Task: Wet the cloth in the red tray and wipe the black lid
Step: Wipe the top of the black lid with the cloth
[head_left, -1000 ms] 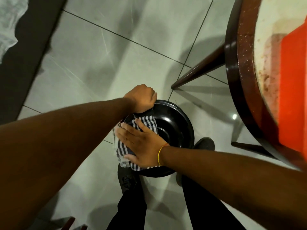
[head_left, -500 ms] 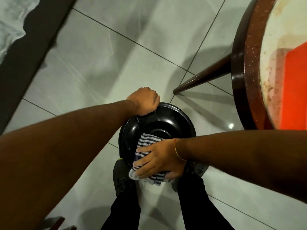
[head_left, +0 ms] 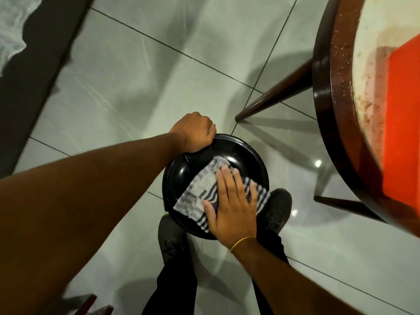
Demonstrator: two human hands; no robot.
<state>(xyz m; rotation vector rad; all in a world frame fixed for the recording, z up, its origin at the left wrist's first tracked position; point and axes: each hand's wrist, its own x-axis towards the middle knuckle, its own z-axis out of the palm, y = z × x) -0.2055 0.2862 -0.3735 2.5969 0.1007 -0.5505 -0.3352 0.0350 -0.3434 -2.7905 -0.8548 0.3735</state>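
Note:
A round glossy black lid [head_left: 247,160] is held in the air above my feet. My left hand [head_left: 195,133] is closed on its far-left rim. A blue-and-white striped cloth [head_left: 200,196] lies spread across the lid's inner face. My right hand [head_left: 231,205], a yellow band at its wrist, presses flat on the cloth with fingers stretched out. The red tray [head_left: 402,123] stands on the round table at the right edge of the view; its inside is out of sight.
The round table [head_left: 341,110] has a dark wooden rim, a stained pale top and splayed legs [head_left: 275,98] reaching toward the lid. My dark shoes [head_left: 170,237] stand on grey floor tiles [head_left: 136,76]. A dark strip with white fabric [head_left: 11,30] runs along the far left.
My right hand has slid the cloth from the lid's near edge up across its middle, and the cloth is now spread wider. My left hand has kept its hold on the rim.

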